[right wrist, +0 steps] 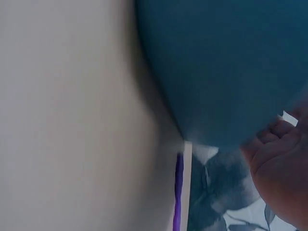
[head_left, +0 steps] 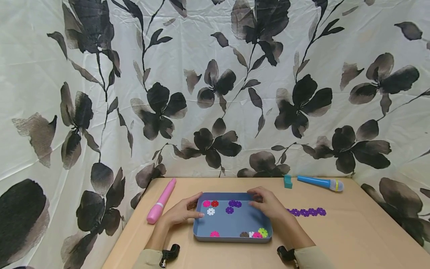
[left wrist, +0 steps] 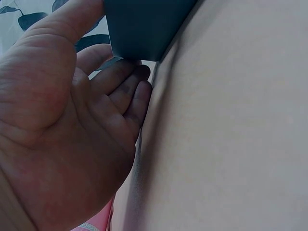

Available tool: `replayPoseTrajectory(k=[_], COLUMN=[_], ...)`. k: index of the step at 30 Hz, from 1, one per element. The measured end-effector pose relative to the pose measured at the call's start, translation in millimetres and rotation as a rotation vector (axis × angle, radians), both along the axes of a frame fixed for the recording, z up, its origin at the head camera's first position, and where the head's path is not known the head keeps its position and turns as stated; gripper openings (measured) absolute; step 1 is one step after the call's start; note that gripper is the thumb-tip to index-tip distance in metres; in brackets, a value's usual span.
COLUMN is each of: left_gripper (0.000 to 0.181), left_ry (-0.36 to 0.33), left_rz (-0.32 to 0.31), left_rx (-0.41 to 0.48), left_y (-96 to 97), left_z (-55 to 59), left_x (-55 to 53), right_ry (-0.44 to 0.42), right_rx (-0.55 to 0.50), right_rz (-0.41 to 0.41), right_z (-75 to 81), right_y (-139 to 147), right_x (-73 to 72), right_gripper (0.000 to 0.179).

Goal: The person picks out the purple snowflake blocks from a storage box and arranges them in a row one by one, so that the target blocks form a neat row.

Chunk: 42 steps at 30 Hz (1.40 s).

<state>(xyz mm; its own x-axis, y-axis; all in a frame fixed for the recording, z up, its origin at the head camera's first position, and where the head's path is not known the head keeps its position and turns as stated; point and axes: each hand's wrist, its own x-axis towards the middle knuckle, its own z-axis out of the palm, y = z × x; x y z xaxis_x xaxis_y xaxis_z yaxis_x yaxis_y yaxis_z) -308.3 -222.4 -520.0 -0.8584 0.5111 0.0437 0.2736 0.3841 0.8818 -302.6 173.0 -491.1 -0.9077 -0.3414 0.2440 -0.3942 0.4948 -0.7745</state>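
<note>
A shallow grey-blue tray [head_left: 231, 224] lies between the two hands. My left hand [head_left: 179, 212] grips its left side, thumb over the rim and fingers along the outer wall. At the right rear corner my right hand [head_left: 270, 204] holds the rim, thumb reaching inside. Inside are flower-shaped pieces: pink [head_left: 206, 203], red [head_left: 214, 203] and white [head_left: 210, 212] ones at the rear left, and purple ones [head_left: 229, 210] near the rear middle. Several more, among them a brown [head_left: 244, 234] and a green piece [head_left: 263, 232], sit along the front wall. In the right wrist view the tray [right wrist: 226, 72] hides most of the fingers.
Right of the tray, a row of purple flower pieces [head_left: 304, 212] lies on the table [head_left: 352, 239], partly behind the right hand. A blue toy microphone [head_left: 315, 182] and a small teal block [head_left: 287, 182] are at the back. On the left lies a pink toy microphone [head_left: 162, 201].
</note>
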Motion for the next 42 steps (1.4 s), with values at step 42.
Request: replayPoseTrajectory(k=[42], left_gripper=[0.096], left_ry=[-0.002], left_rz=[0.009], left_rx=[-0.011], left_y=[0.8], left_z=[-0.9], left_x=[-0.4], right_ry=[0.008], right_rx=[0.21], right_rz=[0.193], right_z=[-18.8], right_y=[-62.9], right_x=[7.5], right_gripper=[0.037])
